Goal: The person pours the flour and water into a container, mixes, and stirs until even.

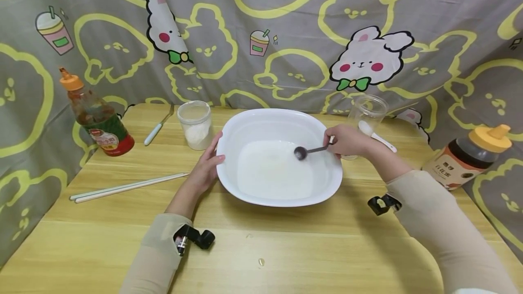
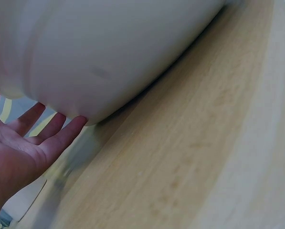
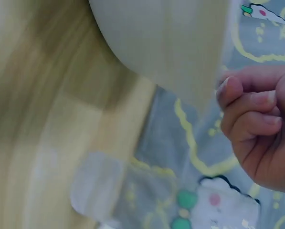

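A white basin point(image 1: 229, 176) stands on the wooden table, with smooth white contents point(image 1: 269, 171) spread over its bottom. My left hand point(image 1: 203, 169) holds the basin's left side, thumb at the rim; in the left wrist view its fingertips point(image 2: 78, 123) press against the outer wall. Over the right rim, my right hand point(image 1: 347, 140) pinches the handle of a small dark measuring spoon point(image 1: 301, 152). The spoon's round bowl is low inside the basin, over the white contents. In the right wrist view the right hand's fingers are curled and the spoon is hidden.
Left of the basin are a jar of white powder point(image 1: 197, 130), a blue-handled utensil point(image 1: 153, 134), chopsticks point(image 1: 126, 187) and a red sauce bottle point(image 1: 104, 126). To the right are a clear jar point(image 1: 369, 107), a white spoon point(image 1: 382, 141) and an orange-capped bottle point(image 1: 459, 162). A patterned curtain point(image 1: 286, 35) hangs behind.
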